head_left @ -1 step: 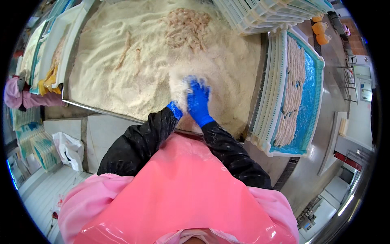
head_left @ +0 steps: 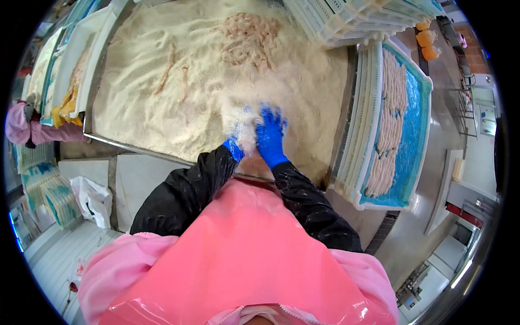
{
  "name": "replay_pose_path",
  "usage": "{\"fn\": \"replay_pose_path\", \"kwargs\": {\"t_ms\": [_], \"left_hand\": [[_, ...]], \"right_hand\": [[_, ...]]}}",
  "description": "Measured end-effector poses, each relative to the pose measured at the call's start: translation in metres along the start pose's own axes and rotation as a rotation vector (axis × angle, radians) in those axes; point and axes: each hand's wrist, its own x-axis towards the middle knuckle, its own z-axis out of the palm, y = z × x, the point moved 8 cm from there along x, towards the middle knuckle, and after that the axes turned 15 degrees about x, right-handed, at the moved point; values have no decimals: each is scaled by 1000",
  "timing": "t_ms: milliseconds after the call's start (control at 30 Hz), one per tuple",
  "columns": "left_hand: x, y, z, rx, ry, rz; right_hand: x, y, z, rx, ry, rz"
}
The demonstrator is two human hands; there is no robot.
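Both my hands, in blue gloves, are low over a wide metal tray (head_left: 142, 142) filled with pale breadcrumbs (head_left: 138, 103). My left hand (head_left: 238, 142) is coated with crumbs and smeared by motion, so its fingers cannot be made out. Beside it, my right hand (head_left: 270, 135) has its fingers stretched forward and slightly apart, with nothing visible in its grip. Loose crumbs blur between and around the two hands. Farther back lies a heap of raw pinkish meat or seafood pieces (head_left: 250, 40). Two thin strips, one of them a pinkish strip (head_left: 165, 73), lie partly dusted to the left.
At the right stands a stack of plastic trays (head_left: 355, 122); its top blue-lined tray (head_left: 414, 135) holds rows of coated strips (head_left: 390, 119). More white racks (head_left: 368, 21) rise behind it. A white bin (head_left: 89, 54) and a person's yellow glove (head_left: 67, 105) are at the left.
My right hand has shifted slightly right, and its fingers show more separately. The left hand has moved a little, and the gap between the hands has widened.
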Motion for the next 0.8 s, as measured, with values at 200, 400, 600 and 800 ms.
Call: {"fn": "replay_pose_path", "kwargs": {"t_ms": [200, 400, 600, 800], "left_hand": [[-1, -16, 33, -733, -191, -165], [-28, -38, 9, -454, -257, -356], [-27, -5, 14, 203, -180, 149], [7, -54, -33, 245, 163, 156]], "right_hand": [[-17, 10, 6, 168, 3, 8], [-28, 59, -19, 447, 9, 362], [-58, 4, -123, 1417, -86, 484], [-118, 65, -310, 1619, 235, 629]]}}
